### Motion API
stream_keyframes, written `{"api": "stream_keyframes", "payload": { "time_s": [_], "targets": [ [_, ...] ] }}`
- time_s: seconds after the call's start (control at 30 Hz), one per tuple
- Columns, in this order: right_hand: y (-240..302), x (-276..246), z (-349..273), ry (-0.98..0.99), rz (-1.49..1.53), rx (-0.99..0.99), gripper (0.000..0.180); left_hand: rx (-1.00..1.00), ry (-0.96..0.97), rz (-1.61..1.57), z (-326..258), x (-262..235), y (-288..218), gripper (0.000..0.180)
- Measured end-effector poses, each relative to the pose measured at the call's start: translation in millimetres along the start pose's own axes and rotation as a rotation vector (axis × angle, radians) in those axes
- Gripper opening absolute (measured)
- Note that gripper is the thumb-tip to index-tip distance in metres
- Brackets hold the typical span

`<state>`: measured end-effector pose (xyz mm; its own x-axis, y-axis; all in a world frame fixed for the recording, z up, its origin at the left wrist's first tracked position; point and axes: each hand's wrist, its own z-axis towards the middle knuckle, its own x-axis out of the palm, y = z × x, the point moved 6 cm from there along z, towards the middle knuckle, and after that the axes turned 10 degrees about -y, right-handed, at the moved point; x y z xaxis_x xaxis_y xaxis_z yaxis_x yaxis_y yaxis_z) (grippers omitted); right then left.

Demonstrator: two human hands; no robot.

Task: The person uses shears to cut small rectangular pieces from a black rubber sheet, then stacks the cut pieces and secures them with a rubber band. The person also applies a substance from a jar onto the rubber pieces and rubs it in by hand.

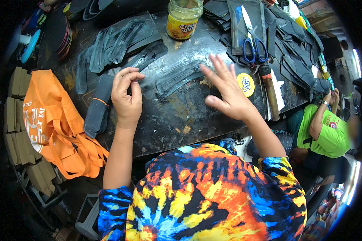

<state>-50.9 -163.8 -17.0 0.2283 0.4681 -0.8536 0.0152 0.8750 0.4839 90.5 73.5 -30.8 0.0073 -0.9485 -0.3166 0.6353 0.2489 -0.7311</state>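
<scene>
A dark strip (179,80) smeared with a pale, wet-looking coating lies flat on the black tabletop (161,132). At its right end hovers my right hand (227,90), fingers spread and holding nothing; whether a fingertip touches the strip I cannot tell. My left hand (126,94) is left of the strip, its fingers loosely curled in, with nothing seen in them. Close beside that hand sits a bundle of dark strips (98,106) tied with an orange band. More coated strips (116,44) overlap at the back left. A glass jar (185,20) with a yellow label stands open behind the strip.
A yellow lid (245,84) and a wooden-handled tool (269,88) lie at the right. Blue-handled scissors (253,44) rest near piled dark pieces (293,56). An orange bag (52,116) hangs at the left edge. A person in a green shirt (326,130) sits at right.
</scene>
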Motion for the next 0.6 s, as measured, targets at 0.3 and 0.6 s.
{"api": "stream_keyframes", "payload": {
  "time_s": [0.3,0.6],
  "targets": [
    [11.6,17.6,-14.1,-0.031,-0.385,-0.066,0.108,-0.03,-0.002,-0.023,-0.6,-0.7,4.3,0.018],
    [33.9,49.5,-4.7,0.038,-0.395,-0.232,0.113,-0.08,-0.001,-0.067,-1.4,-0.7,4.4,0.018]
  ]
}}
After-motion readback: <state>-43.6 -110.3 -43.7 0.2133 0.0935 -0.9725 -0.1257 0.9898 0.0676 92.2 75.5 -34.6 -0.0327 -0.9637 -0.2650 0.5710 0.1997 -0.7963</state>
